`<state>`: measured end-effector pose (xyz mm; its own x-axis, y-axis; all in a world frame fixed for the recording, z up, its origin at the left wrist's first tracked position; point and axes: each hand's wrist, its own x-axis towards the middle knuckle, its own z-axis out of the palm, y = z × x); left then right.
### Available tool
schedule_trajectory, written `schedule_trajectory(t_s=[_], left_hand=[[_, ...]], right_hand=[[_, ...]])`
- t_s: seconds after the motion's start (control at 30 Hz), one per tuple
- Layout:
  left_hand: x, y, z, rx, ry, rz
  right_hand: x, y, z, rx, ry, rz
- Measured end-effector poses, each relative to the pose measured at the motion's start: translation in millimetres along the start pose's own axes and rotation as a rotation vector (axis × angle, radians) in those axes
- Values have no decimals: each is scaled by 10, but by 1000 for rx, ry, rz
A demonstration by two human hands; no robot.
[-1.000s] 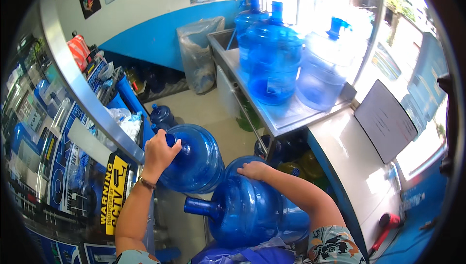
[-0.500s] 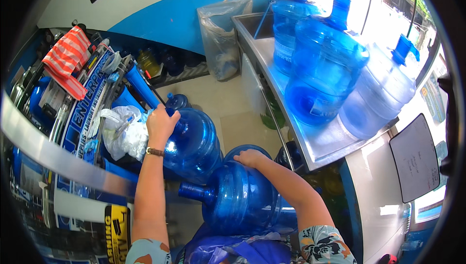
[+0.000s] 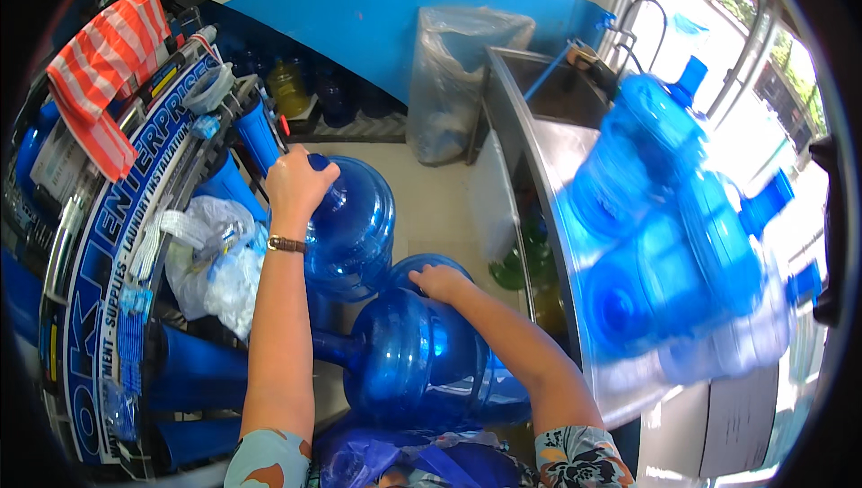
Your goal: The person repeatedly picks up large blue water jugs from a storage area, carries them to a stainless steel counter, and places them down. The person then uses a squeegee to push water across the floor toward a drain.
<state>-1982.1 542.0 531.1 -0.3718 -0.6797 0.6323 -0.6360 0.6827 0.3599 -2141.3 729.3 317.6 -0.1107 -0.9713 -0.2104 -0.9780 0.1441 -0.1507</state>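
My left hand (image 3: 301, 187) is closed around the neck of a blue water jug (image 3: 355, 246) standing on the floor ahead of me. A second blue water jug (image 3: 426, 353) lies on its side close to my body, its neck pointing left. My right hand (image 3: 440, 281) grips the upper side of this lying jug with curled fingers; exactly what the fingertips hook onto is hidden. Just beyond it, the rounded part of another blue jug (image 3: 453, 263) shows, mostly covered by the lying one.
To the right, a steel sink counter (image 3: 557, 219) bears several jugs (image 3: 646, 156). A clear plastic bag (image 3: 458, 84) stands by the blue wall. On the left is a rack with a striped cloth (image 3: 108, 75), a white plastic bag (image 3: 215, 263) and blue filter housings (image 3: 256, 138).
The view has swung left, so the counter and its jugs sit farther right. Both hands keep their holds. A small jug seen behind the standing one is now hidden.
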Motion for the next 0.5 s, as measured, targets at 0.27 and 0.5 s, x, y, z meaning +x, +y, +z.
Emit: schedule_trajectory(t_s=[0.27, 0.5], left_hand=[[1736, -6, 845, 40, 53, -16], [3110, -248, 1438, 80, 224, 20]], right_hand=[[1697, 1281, -874, -72, -105, -123], [2851, 2026, -1447, -72, -153, -161]])
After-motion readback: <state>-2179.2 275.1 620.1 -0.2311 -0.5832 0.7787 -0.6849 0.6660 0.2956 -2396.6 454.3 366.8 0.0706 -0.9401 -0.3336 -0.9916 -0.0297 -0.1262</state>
